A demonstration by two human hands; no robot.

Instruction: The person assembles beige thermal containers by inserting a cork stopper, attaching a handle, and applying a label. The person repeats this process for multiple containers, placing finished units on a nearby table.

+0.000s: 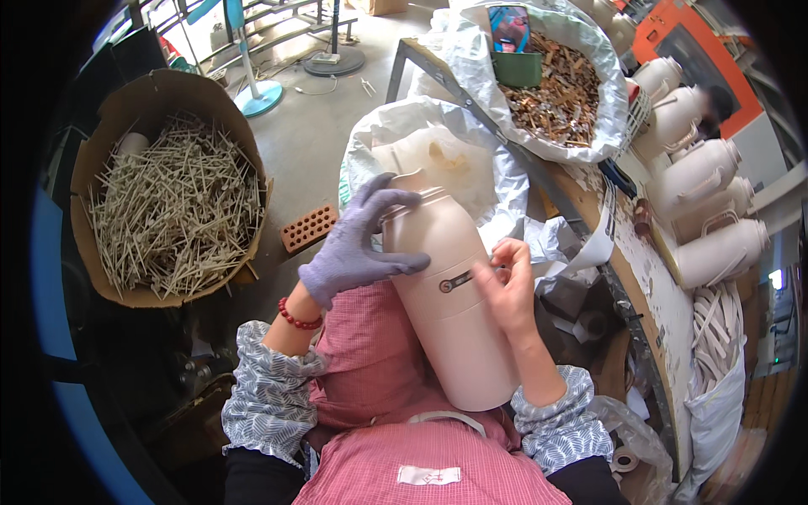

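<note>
Gripping a pale pink flask body with the lavender-gloved left hand, clamping thumb and fingers around its shoulder just below the ridged neck. Resting the flask body aslant on the pink checked apron, turning its base toward the waist and its neck away, leftward. Holding the bare right hand close by its right side, next to the dark oblong badge, curling the fingers inward, but being too blurred there to tell whether pinching anything or standing apart. Wearing a red bead bracelet on the left wrist. Sitting near a cardboard box of thin pale sticks at the left and facing an opened white sack just beyond the flask body.
</note>
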